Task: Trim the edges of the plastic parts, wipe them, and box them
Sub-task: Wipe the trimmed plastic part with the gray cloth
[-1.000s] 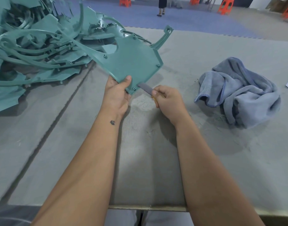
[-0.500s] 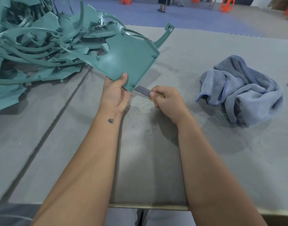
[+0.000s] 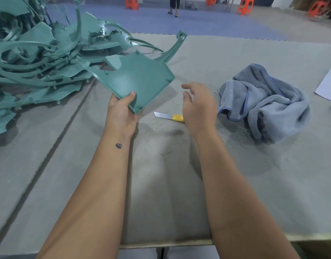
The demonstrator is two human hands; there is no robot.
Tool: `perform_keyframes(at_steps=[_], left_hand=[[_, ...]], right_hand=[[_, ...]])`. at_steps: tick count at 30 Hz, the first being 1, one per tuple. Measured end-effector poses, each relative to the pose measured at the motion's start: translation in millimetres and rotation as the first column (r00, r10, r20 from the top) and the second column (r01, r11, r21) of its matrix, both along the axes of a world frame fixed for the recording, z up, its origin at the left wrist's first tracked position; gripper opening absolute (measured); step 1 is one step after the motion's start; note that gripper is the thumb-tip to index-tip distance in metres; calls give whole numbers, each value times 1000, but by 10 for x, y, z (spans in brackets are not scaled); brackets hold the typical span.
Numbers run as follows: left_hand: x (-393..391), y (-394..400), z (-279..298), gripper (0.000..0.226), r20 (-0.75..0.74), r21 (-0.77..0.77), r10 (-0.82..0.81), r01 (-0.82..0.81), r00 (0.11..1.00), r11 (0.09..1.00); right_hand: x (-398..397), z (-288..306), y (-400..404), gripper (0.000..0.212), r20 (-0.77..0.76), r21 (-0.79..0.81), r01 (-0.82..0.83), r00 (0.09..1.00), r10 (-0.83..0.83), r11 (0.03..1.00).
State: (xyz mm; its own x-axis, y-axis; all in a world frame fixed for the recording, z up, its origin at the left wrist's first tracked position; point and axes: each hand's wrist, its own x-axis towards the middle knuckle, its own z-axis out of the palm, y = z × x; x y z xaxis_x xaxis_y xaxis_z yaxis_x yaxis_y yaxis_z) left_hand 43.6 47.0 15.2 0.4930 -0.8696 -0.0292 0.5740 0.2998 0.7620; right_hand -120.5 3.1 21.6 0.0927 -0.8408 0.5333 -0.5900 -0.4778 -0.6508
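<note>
I have the flat teal plastic panel with a long curved arm (image 3: pixel 140 79) held up off the grey felt-covered desk (image 3: pixel 161 184) in my left hand (image 3: pixel 121 113). That grip is closed on the panel's near corner, thumb on the top face and the fingers tucked beneath it. The panel tilts away from me, and its curved arm reaches toward the far side of the desk, ending in a small looped tab.

My right hand (image 3: pixel 198 107) hovers just above the desk with its grip loose and spread, fingers relaxed and holding nothing. Just under and to the left of it lies a small trimming knife with a bare steel blade and a yellow wrapped handle (image 3: pixel 169 116), flat on the desk, blade pointing toward my left hand; the handle end is partly hidden by my right hand.

A big tangled heap of matching teal plastic parts (image 3: pixel 39 58) covers the desk's far left. To the right of my right hand sits a crumpled blue-grey towel (image 3: pixel 264 101), with fine plastic shavings scattered near it. A white sheet of paper (image 3: pixel 329 86) lies at the right edge, beside a small dark object I cannot identify.
</note>
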Motion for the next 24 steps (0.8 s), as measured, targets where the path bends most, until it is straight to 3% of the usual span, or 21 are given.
perform_keyframes(at_steps=[4, 8, 11, 15, 17, 19, 21, 24], left_hand=[[-22, -45, -28, 34, 57, 32, 10, -12, 998, 999], [-57, -70, -35, 35, 131, 37, 23, -28, 991, 999], [-104, -71, -53, 35, 246, 65, 26, -44, 969, 997], [-156, -68, -66, 35, 395, 99, 5, -48, 919, 994], [-165, -68, -52, 35, 406, 99, 1, -46, 914, 994], [-161, -75, -43, 35, 391, 107, 9, -55, 920, 993], [-151, -88, -45, 36, 363, 113, 22, -68, 931, 991], [-156, -95, -42, 36, 358, 124, 14, -62, 934, 990]], right_hand=[[-207, 227, -216, 26, -249, -38, 156, 955, -161, 987], [-524, 425, -469, 31, -276, -3, 343, 903, -330, 939], [-742, 481, -613, 42, -206, 18, 472, 864, -459, 881], [-981, 446, -780, 62, -111, 289, 483, 875, -472, 827], [-1058, 376, -784, 52, -210, 405, 482, 876, -434, 777], [-1133, 329, -760, 20, -326, 381, 496, 862, -389, 780], [-1164, 407, -717, 25, -394, 352, 486, 852, -344, 800], [-1124, 714, -665, 39, -641, 140, 600, 662, -390, 788]])
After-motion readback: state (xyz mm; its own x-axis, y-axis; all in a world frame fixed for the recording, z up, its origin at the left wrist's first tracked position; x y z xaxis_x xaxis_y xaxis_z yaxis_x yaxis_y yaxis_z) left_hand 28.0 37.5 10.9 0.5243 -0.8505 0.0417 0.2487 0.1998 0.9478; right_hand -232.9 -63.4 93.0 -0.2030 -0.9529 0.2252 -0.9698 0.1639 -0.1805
